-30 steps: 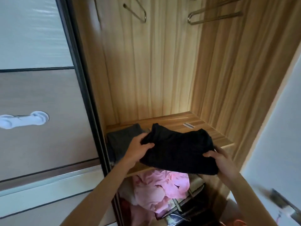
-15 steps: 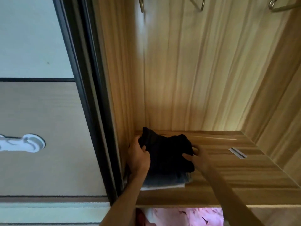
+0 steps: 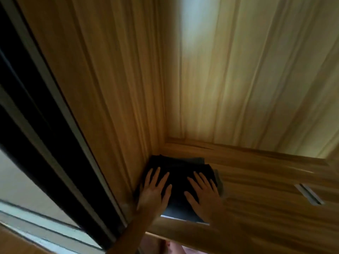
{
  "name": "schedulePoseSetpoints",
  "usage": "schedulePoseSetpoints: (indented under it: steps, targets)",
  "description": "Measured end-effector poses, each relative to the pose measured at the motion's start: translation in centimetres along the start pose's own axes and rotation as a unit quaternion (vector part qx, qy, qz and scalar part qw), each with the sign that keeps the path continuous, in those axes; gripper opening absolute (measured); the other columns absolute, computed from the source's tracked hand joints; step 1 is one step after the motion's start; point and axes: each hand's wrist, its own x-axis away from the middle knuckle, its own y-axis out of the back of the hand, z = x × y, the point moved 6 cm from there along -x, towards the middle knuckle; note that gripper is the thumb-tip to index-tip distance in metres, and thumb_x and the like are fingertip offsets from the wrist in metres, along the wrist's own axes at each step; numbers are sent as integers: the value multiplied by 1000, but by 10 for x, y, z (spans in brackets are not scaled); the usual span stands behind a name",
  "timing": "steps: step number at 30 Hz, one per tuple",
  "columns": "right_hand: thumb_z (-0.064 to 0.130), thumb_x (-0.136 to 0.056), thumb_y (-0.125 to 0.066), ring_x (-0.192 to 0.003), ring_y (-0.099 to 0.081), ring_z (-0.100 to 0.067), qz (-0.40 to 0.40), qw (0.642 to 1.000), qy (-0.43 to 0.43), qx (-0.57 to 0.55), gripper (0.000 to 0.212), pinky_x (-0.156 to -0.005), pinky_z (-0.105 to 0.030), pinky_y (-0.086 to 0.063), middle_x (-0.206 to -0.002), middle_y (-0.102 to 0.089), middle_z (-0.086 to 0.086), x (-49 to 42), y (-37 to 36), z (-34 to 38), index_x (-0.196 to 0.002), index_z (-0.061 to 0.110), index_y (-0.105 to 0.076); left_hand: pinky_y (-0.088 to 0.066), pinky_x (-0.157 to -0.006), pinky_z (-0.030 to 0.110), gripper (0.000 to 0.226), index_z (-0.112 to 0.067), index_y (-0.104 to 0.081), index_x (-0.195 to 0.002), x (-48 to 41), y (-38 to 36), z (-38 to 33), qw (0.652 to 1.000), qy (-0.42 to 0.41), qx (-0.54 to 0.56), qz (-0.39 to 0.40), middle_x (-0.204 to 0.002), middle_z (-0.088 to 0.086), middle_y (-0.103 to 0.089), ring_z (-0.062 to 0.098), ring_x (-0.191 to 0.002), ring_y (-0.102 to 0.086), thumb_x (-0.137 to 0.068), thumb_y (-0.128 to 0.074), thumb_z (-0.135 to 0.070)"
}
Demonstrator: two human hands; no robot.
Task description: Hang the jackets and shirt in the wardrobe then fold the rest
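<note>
Pressing down with straight, spread fingers [image 3: 163, 180], gripping nothing: left hand [image 3: 156, 189] and right hand [image 3: 203, 193] flat, side by side on the black fold [image 3: 180, 173]. Sitting on top of a grey fold [image 3: 180, 214], tucked into the shelf's [image 3: 266, 189] back-left corner, tight against the side wall [image 3: 110, 107].

Looks like the tail end of one folding round, just patting the stack flat. Next up, probably lifting both palms straight off without dragging the top layer askew, then going for whatever's left to fold. No telling about the jackets or shirt, none in view.

Also around: a small metal strip [image 3: 310, 196] toward the shelf's right edge, well apart. Pink blur [image 3: 165, 246] below the front edge, too fuzzy to name. Nothing really in the way, only the dark door frame [image 3: 36, 116] close beside the left arm.
</note>
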Motion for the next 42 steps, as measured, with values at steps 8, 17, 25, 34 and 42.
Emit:
schedulePoseSetpoints:
  steps: [8, 17, 25, 34, 42]
  targets:
    - [95, -62, -45, -153, -5, -23, 44, 996, 70, 15, 115, -121, -55, -12, -166, -7, 1, 14, -7, -5, -157, 34, -21, -27, -119, 45, 72, -26, -41, -152, 21, 1, -4, 998, -53, -1, -17, -162, 6, -28, 30, -150, -23, -93, -37, -68]
    - [85, -61, -56, -149, 25, -16, 92, 995, 40, 27, 123, -121, -57, 2, -163, 22, 7, -18, 5, -43, -156, 38, 7, -36, -113, 51, 76, -28, -40, -151, -24, -21, -28, 999, -23, -27, 33, -161, 3, -30, 29, -149, -23, -91, -27, -74]
    - [103, -44, -33, -150, 22, -15, 114, 990, -52, 66, 135, -122, -59, -5, -161, 28, 11, -31, 40, -142, -153, 42, 15, -26, -117, 55, 85, -30, -27, -156, -87, -70, -109, 993, -79, -20, 89, -166, 1, -17, 27, -153, -7, -88, -12, -80]
    - [75, -62, -74, -150, 22, -16, 126, 988, -79, 46, 131, -121, -55, 0, -163, 25, 8, -73, 67, -211, -157, 38, 8, -25, -117, 59, 92, -30, -29, -155, -158, -107, -158, 990, -104, -4, 99, -166, 2, -17, 29, -153, -7, -84, -4, -83]
    - [74, -61, -75, -151, 21, -17, 105, 990, -78, 46, 132, -120, -57, 2, -164, 21, 7, -94, 72, -229, -157, 36, 7, -20, -119, 59, 101, -31, -24, -156, -183, -116, -170, 987, -107, -17, 115, -167, 1, -13, 27, -154, -3, -78, 8, -87]
